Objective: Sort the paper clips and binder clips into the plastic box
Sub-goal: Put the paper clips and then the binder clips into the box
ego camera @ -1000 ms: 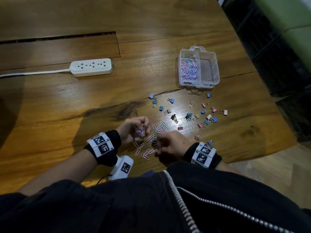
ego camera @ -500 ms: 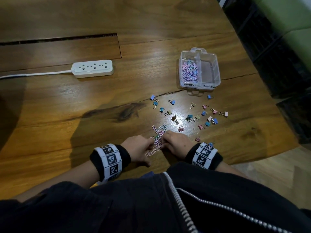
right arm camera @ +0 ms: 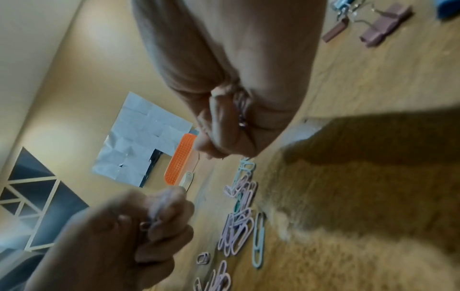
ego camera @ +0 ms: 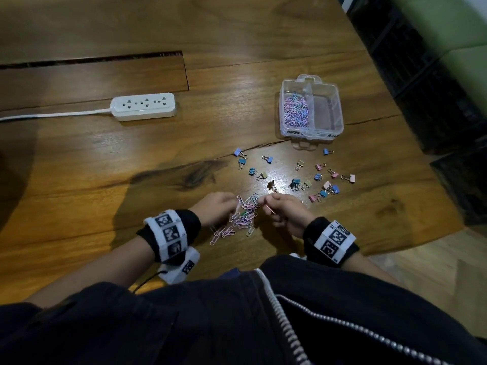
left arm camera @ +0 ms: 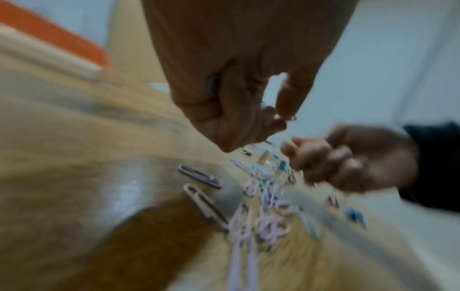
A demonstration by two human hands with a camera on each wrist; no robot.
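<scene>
A heap of pastel paper clips [ego camera: 245, 217] lies on the wooden table near its front edge, between my hands. My left hand [ego camera: 218, 205] has its fingers curled at the heap's left side and pinches paper clips [left arm camera: 291, 118]. At the heap's right side my right hand [ego camera: 282, 209] is closed round several clips [right arm camera: 241, 110], and one pink clip sticks out. Small coloured binder clips [ego camera: 268, 159] lie scattered beyond the hands. The clear plastic box [ego camera: 312, 133] stands farther back, with paper clips [ego camera: 295, 110] in its left compartment and a bare right one.
A white power strip [ego camera: 143, 106] with its cable lies at the back left. A long slot [ego camera: 92, 59] cuts the table top behind it. The table's edge runs close on the right, with dark furniture beyond.
My left hand came down from a raised, turned pose to the heap. Both hands then shifted from the near end of the heap to its far end, still picking clips.
</scene>
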